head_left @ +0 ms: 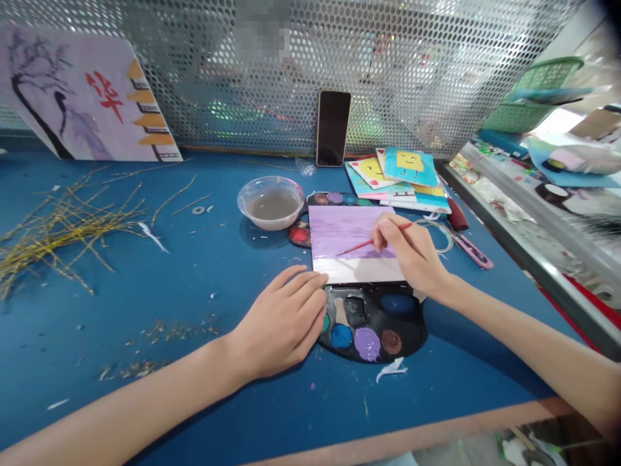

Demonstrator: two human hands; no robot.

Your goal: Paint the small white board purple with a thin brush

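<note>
A red-handled paintbrush [361, 246] is pinched in my right hand [410, 249], its tip touching the painting board [347, 226]. Most of that board is covered in purple paint, with a white strip along its near edge. My left hand [291, 310] lies with outstretched fingers, fingertips at the board's lower left corner; its thumb is hidden. Beneath the board sits a black paint palette [412, 330], partly covered, with blue, purple, brown, green and red paints showing. Left of the board stands a clear plastic bowl [270, 204] of murky grey water.
A phone [333, 128] leans on the perforated metal screen [208, 77]. Small painted boards [410, 165] are stacked beside a tape roll [439, 236] and a pink cutter [474, 251]. Yellow twigs [72, 236] and a painted panel [92, 97] occupy the left.
</note>
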